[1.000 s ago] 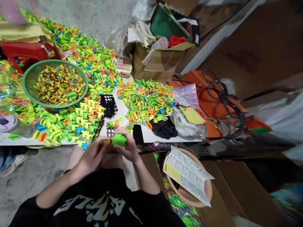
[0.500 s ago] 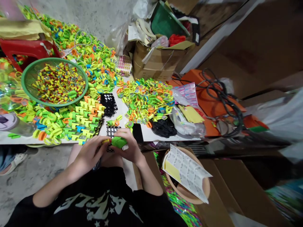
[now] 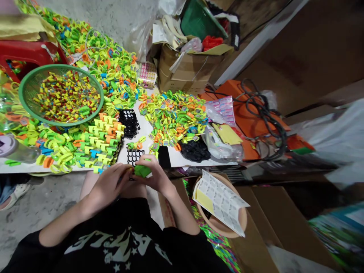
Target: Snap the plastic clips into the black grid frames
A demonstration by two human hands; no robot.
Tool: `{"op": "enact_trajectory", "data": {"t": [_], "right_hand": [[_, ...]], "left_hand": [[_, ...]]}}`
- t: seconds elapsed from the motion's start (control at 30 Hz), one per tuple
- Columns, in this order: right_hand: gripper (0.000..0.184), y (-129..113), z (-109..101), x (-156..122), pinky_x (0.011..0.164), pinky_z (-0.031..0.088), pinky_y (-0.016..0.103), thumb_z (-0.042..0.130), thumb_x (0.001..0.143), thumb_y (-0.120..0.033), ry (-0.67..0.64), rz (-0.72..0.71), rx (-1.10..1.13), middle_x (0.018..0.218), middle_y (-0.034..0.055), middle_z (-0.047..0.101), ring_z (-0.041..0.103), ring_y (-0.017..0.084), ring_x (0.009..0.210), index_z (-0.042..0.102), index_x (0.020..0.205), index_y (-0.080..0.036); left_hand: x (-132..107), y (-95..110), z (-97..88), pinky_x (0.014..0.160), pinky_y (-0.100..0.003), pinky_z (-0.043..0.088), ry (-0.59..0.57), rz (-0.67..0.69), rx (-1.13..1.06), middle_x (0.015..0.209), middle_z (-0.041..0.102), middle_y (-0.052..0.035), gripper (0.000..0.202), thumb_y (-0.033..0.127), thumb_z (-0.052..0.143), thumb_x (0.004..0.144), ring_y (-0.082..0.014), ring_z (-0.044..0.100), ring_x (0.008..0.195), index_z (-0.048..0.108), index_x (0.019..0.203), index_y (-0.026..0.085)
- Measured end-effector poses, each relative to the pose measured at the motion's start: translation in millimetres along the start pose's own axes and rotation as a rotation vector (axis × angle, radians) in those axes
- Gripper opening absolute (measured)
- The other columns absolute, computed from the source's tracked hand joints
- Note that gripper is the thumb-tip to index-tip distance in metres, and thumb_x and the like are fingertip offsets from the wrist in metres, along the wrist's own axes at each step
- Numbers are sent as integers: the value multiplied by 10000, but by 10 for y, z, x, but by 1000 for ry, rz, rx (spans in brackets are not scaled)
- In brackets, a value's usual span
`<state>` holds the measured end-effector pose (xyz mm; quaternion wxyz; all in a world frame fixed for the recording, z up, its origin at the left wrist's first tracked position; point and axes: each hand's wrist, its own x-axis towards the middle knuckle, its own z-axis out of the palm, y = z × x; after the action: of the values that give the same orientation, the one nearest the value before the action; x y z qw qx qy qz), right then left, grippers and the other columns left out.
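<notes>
My right hand [image 3: 153, 175] is closed around a bright green plastic piece [image 3: 142, 170], just past the table's front edge. Close beside it, my left hand [image 3: 112, 182] has its fingers pinched at the green piece's left end. A small dark yellowish part shows at those fingertips, mostly hidden by them. Under and behind the hands lies a black plastic grid [image 3: 135, 154], partly covered. A few loose yellow, green and orange pieces [image 3: 137, 144] rest just beyond it. To the left stand rows of coloured clips [image 3: 104, 142] set close together.
A green basket [image 3: 100, 104] of small yellow-and-red parts stands at left among heaped coloured pieces. Black grids [image 3: 129, 123] are stacked mid-table, near another heap [image 3: 173, 117]. A dark flat object [image 3: 164, 157] and black bag [image 3: 195, 151] lie right. Below is a tub [image 3: 243, 220] with printed sheets.
The small yellow-and-red part at my left fingertips showed plainly before and is now mostly hidden. The hands stay together at the green piece; the view has shifted slightly.
</notes>
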<state>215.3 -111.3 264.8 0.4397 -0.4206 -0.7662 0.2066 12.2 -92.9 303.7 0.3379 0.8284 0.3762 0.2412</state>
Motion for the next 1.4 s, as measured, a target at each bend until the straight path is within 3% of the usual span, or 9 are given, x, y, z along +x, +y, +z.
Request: {"op": "enact_trajectory", "data": {"t": [0.23, 0.37, 0.47, 0.73, 0.9, 1.1, 1.4], "right_hand": [[372, -20, 43, 51, 848, 502, 428, 668, 844, -488, 132, 32, 41, 999, 71, 581, 576, 242, 952, 565, 1109, -248], [257, -47, 56, 74, 836, 486, 406, 410, 989, -426, 293, 12, 70, 966, 62, 575, 562, 227, 940, 583, 1073, -256], [269, -44, 72, 68, 829, 485, 402, 365, 1005, -410, 355, 41, -1, 958, 57, 565, 557, 220, 932, 585, 1056, -263], [211, -41, 106, 7, 797, 519, 417, 442, 970, -316, 309, -44, -59, 972, 61, 572, 589, 222, 896, 558, 1144, -287], [267, -44, 94, -29, 767, 535, 403, 459, 941, -229, 286, -82, -115, 987, 61, 576, 596, 221, 893, 542, 1185, -303], [245, 1, 93, -51, 761, 544, 407, 471, 942, -272, 304, -96, -265, 969, 69, 564, 586, 227, 891, 568, 1165, -297], [261, 88, 97, -94, 780, 555, 422, 499, 920, -255, 212, -92, -155, 988, 80, 571, 599, 236, 903, 593, 1161, -292]], "left_hand": [[28, 25, 9, 739, -282, 501, 68, -21, -69, 893, 689, -37, 314, 394, 398, 976, -172, 626, 802, 651, 1007, 212], [-12, 63, -9, 724, -276, 502, 64, -65, -86, 875, 683, -31, 272, 407, 476, 940, -164, 617, 775, 655, 984, 207], [-47, 81, -14, 745, -285, 506, 36, -104, -85, 912, 694, -36, 278, 434, 520, 917, -173, 625, 794, 666, 986, 208], [-60, 67, 26, 722, -262, 510, 36, -113, -139, 859, 695, 2, 402, 424, 530, 928, -151, 640, 747, 544, 1288, 247], [-47, 64, 30, 778, -289, 521, 44, -88, -90, 973, 722, -25, 306, 424, 533, 929, -170, 657, 816, 635, 1163, 254], [-39, 53, 40, 812, -307, 527, 35, -105, -57, 999, 727, -32, 314, 433, 536, 927, -179, 660, 833, 651, 1159, 255], [-47, -40, 87, 855, -319, 523, 13, -114, -12, 1040, 724, -38, 311, 433, 547, 922, -189, 657, 908, 655, 1154, 257]]}}
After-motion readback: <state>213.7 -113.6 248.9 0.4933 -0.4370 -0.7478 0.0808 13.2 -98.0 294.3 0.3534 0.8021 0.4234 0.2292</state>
